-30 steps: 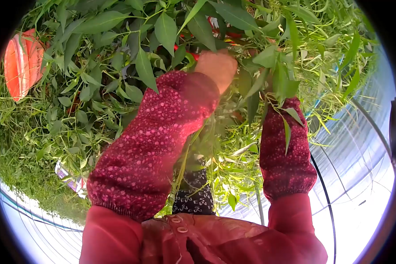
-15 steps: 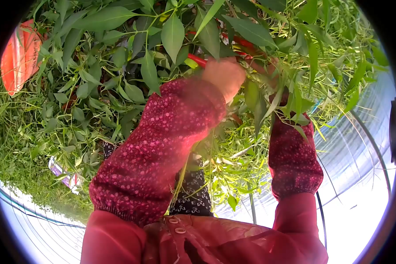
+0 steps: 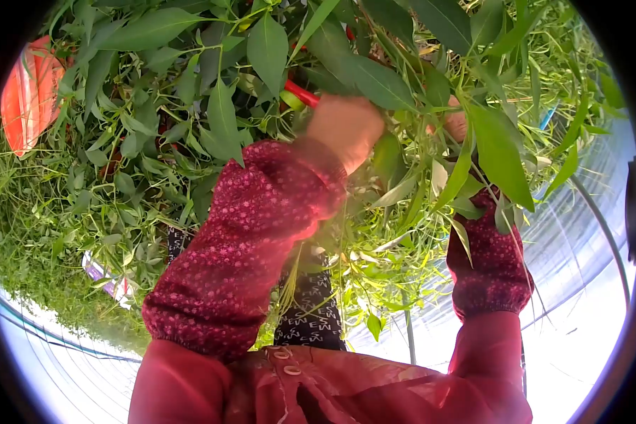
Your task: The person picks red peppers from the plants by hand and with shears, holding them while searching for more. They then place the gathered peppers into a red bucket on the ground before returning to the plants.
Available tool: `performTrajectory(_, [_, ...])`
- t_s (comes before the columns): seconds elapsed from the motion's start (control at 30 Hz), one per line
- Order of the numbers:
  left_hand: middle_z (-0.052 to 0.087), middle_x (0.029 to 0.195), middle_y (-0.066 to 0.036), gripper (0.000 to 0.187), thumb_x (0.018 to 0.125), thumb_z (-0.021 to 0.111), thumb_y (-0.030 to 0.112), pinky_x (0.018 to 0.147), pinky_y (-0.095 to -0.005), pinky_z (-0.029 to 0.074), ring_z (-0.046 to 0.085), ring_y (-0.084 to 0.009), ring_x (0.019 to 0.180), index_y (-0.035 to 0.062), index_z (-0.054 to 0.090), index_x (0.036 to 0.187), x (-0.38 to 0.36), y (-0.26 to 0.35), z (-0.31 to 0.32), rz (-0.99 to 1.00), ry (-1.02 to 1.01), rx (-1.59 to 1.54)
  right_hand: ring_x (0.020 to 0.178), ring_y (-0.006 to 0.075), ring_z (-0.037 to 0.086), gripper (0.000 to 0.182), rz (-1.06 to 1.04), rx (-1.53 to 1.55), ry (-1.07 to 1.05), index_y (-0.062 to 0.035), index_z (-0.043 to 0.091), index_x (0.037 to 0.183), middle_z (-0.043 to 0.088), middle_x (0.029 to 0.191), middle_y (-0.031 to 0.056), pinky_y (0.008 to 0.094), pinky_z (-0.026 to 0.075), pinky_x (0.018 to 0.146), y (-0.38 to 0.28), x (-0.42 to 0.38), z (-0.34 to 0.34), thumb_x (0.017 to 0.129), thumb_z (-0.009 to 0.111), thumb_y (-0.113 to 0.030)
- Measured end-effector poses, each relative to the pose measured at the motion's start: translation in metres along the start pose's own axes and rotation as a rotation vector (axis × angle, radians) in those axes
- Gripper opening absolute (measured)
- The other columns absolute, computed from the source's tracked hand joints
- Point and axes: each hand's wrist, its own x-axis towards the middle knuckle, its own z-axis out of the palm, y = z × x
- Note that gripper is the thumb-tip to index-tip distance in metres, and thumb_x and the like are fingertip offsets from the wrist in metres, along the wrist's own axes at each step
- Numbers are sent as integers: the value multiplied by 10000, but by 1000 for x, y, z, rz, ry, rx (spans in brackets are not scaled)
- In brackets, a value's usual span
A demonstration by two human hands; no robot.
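My left hand [image 3: 348, 131] is closed among the leaves at the top centre, its back towards me. A long red chili pepper [image 3: 302, 92] sticks out from its left side, with a yellow-green bit beside it; the rest of the pepper is hidden by the fist. My right hand [image 3: 456, 121] is further right, mostly behind leaves, so its fingers cannot be made out. Large green leaves [image 3: 497, 155] of the pepper plant hang in front of it. Dark red patterned sleeve covers are on both forearms.
An orange-red bag [image 3: 32, 95] lies at the upper left among the plants. A white and purple packet [image 3: 107, 279] rests in the greenery at the lower left. Clear plastic sheeting [image 3: 579, 233] with a curved pole [image 3: 601, 226] stands at the right.
My left hand has shifted slightly left with the red pepper. My right hand has moved to the right, away from the left, and the leaves around it have swung.
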Motion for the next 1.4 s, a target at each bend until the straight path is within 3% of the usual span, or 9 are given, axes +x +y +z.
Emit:
performTrajectory(0.27, [549, 756, -96, 77, 733, 550, 132, 628, -389, 477, 577, -293, 739, 67, 575, 765, -44, 2, -19, 42, 297, -209, 855, 332, 586, 472, -458, 109, 454, -114, 556, 1170, 601, 1042, 120, 386, 502, 706, -7, -17, 7, 714, 631, -211])
performTrajectory(0.47, [547, 1064, -190, 394, 742, 576, 104, 722, -414, 491, 578, -365, 870, 45, 495, 1122, -76, -59, -18, -283, 258, -102, 1007, 189, 572, 269, -140, 1147, 440, -27, 531, 1159, 598, 1098, 114, 319, 478, 840, -28, -60, 0, 949, 455, -177])
performTrajectory(0.67, [538, 1056, -147, 567, 752, 614, 323, 627, -386, 494, 597, -294, 761, 39, 466, 1219, -37, -83, 55, -672, -556, -335, 929, 222, 598, 256, 47, 1279, 858, -53, 494, 1085, 613, 935, 127, 331, 486, 818, -76, -130, -66, 932, 507, -257])
performTrajectory(0.73, [562, 969, -113, 341, 766, 607, 306, 557, -369, 456, 565, -254, 665, 48, 597, 989, -67, -110, 181, -110, 378, -675, 759, 183, 594, 246, 31, 1293, 589, -56, 506, 1063, 602, 841, 100, 276, 488, 674, -83, -168, -81, 924, 516, -259])
performTrajectory(0.83, [513, 1235, -120, 383, 924, 443, 130, 848, -331, 484, 559, -227, 1031, 11, 413, 1287, -72, -104, 196, -182, 183, -1335, 602, 119, 527, 185, -151, 1398, 45, -42, 556, 1011, 593, 781, 54, 209, 407, 544, -144, -187, -85, 867, 572, -157])
performTrajectory(1.07, [600, 1047, -161, 227, 854, 488, 55, 724, -332, 522, 617, -267, 911, -27, 570, 1050, -56, -24, 67, -262, -162, -374, 904, 176, 582, 267, -716, 1226, -410, -25, 561, 1099, 572, 1144, 109, 266, 460, 747, -267, -118, -32, 832, 569, -31])
performTrajectory(1.2, [614, 995, -172, 193, 835, 501, 44, 694, -338, 529, 629, -278, 876, -38, 596, 982, -53, -18, 30, -226, -372, -242, 788, 141, 574, 203, -573, 671, -264, -12, 609, 1024, 600, 1113, 105, 231, 450, 641, -216, -109, -1, 838, 531, -38])
performTrajectory(1.27, [617, 982, -174, 186, 830, 504, 41, 687, -339, 531, 632, -281, 868, -40, 603, 965, -55, -18, 30, -211, -405, -252, 702, 111, 573, 204, 90, 1043, -602, -16, 636, 1002, 653, 965, 82, 192, 402, 543, -184, -133, -36, 845, 515, -65])
performTrajectory(1.4, [613, 856, -195, 166, 799, 539, 79, 578, -346, 535, 637, -295, 706, -53, 613, 866, -75, -27, 44, -217, -350, -245, 720, 155, 629, 253, 425, 773, -574, -55, 637, 1040, 674, 900, 112, 297, 465, 586, -102, -177, -62, 854, 505, -165])
